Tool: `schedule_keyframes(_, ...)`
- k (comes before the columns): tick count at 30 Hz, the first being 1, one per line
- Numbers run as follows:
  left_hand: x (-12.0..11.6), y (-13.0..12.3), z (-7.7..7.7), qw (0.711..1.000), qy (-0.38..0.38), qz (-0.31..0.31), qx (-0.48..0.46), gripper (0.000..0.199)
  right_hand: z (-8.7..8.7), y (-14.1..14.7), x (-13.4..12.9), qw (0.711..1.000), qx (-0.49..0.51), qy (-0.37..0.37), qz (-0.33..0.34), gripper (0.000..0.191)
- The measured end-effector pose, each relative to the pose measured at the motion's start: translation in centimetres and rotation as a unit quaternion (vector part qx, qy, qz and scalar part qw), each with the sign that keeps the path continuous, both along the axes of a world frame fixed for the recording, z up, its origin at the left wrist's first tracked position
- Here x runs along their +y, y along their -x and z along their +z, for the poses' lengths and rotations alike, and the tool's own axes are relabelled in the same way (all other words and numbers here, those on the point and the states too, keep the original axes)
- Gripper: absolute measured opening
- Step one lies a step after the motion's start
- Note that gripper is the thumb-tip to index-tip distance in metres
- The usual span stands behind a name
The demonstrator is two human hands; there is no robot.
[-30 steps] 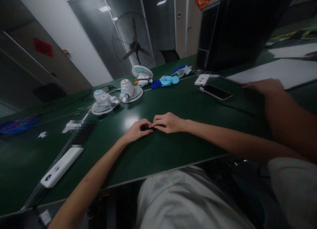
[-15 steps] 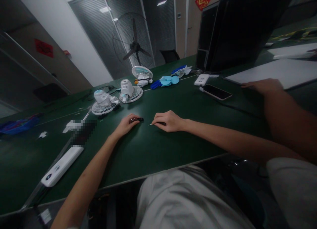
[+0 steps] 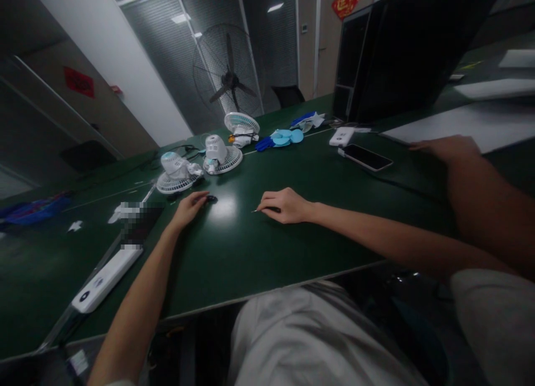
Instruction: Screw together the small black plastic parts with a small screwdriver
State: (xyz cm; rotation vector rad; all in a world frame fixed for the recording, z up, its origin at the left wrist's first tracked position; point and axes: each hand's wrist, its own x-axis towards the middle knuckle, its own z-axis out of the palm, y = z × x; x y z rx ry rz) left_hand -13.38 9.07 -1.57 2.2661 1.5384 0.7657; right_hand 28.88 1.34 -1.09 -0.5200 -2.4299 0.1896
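Observation:
My left hand (image 3: 189,210) rests on the green table (image 3: 234,263), its fingertips closed on a small black object (image 3: 212,199) whose kind I cannot make out. To its right, my right hand (image 3: 288,205) pinches a slim tool with a dark handle (image 3: 273,209) and a thin metal tip. The tip points left, toward the bare tabletop between my hands. Both hands are low over the table and apart from each other.
White fan heads (image 3: 178,171) lie beyond my left hand. Blue gloves (image 3: 264,144) and light blue discs (image 3: 286,137) are behind. A phone (image 3: 368,157), white box (image 3: 341,135) and monitor (image 3: 401,63) stand right, near another person's hand (image 3: 451,146). A white bar (image 3: 106,280) lies left.
My left hand has moved left with the black object, away from my right hand. My right hand with the slim tool has stayed almost in place.

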Motion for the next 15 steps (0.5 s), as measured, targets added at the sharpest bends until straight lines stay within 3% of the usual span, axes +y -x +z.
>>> schedule_keyframes(4,-0.3,1.0,0.7,0.999,0.035,0.024,-0.004,0.069,0.1,0.0,-0.1,1.000,-0.002,0.001,0.000,0.022)
schedule_keyframes(9,-0.6,2.3,1.7,0.997,0.075,0.006,0.009,0.064,-0.1,-0.1,0.0,1.000,-0.003,0.004,-0.002,0.022)
schedule_keyframes(15,-0.3,2.4,1.5,0.997,0.072,-0.009,0.015,0.059,0.0,-0.1,0.0,1.000,-0.005,0.006,-0.002,0.022)
